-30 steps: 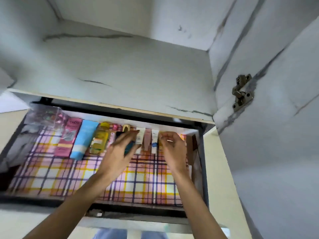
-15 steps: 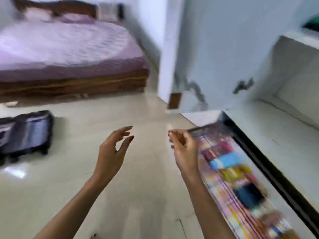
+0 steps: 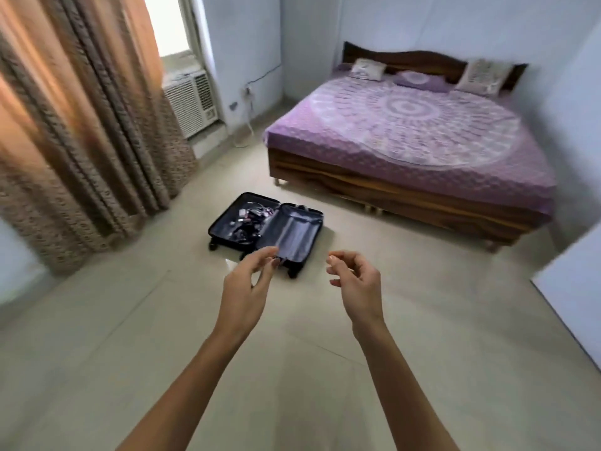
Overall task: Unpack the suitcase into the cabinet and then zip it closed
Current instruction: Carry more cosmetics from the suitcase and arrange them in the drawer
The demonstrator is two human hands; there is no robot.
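Suitcase point(image 3: 292, 231) open on floor point(image 3: 439, 320), nr bed point(image 3: 406, 131)

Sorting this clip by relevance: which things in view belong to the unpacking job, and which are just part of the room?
Job in hand:
open suitcase on the floor
small items and cables lying in one half of it
left hand and right hand, both empty

Just lying about:
bed
pillows
curtains
air conditioner
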